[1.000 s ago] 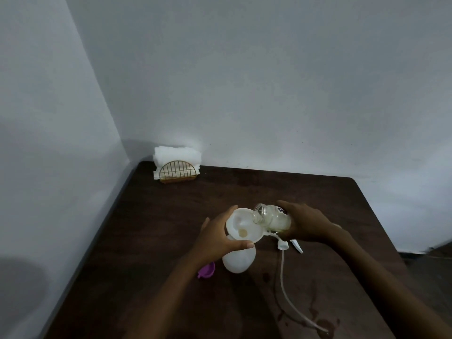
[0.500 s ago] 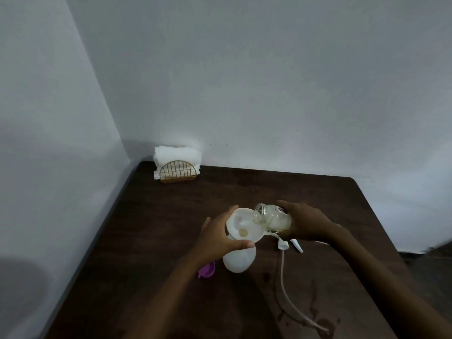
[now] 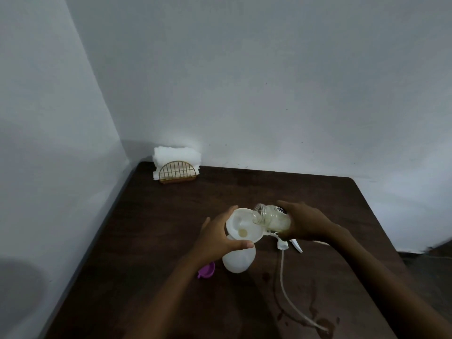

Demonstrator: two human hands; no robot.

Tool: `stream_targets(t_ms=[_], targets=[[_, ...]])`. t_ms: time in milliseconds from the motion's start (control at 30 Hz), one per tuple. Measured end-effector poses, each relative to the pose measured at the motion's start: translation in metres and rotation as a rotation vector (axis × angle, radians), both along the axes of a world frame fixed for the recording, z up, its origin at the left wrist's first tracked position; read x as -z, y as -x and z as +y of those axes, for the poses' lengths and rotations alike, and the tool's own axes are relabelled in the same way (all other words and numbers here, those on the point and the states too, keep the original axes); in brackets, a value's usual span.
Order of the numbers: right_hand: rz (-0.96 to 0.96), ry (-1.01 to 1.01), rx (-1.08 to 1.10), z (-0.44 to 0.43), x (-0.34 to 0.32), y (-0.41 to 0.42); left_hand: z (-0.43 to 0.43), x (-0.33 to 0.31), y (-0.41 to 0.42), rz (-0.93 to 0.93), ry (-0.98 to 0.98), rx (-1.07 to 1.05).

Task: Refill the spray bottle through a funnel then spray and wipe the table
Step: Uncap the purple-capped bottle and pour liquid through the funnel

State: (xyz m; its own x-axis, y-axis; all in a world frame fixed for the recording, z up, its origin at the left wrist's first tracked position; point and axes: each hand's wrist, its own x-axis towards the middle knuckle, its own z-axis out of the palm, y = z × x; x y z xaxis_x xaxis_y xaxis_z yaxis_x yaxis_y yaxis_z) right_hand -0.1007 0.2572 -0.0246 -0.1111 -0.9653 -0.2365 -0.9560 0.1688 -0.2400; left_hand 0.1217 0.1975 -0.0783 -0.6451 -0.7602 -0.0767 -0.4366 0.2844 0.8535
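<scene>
A spray bottle point(image 3: 238, 261) stands on a dark table point(image 3: 171, 228). Purple cap point(image 3: 207, 270) just left of it, sprayer head point(image 3: 282, 244) right, napkin holder point(image 3: 177, 172) far behind.

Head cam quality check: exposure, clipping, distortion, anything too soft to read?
Head view: dim overall, dark table and forearms underexposed. Head view: white napkins blown out, no texture; funnel near clipping. Head view: wide-angle distortion leans the wall corner and splays the table edges. Head view: label on the tilted clear bottle too soft to read.
</scene>
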Motion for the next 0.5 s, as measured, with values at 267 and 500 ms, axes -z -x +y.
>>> stream_targets(t_ms=[267, 500], targets=[[0.014, -0.009, -0.011, -0.0007, -0.0003, 0.0002, -0.0002, -0.0004, 0.0004, -0.004, -0.004, 0.001], [0.013, -0.014, -0.008, 0.0001, -0.0035, -0.0007, -0.0006, 0.0017, 0.0004, -0.007, -0.004, 0.008]])
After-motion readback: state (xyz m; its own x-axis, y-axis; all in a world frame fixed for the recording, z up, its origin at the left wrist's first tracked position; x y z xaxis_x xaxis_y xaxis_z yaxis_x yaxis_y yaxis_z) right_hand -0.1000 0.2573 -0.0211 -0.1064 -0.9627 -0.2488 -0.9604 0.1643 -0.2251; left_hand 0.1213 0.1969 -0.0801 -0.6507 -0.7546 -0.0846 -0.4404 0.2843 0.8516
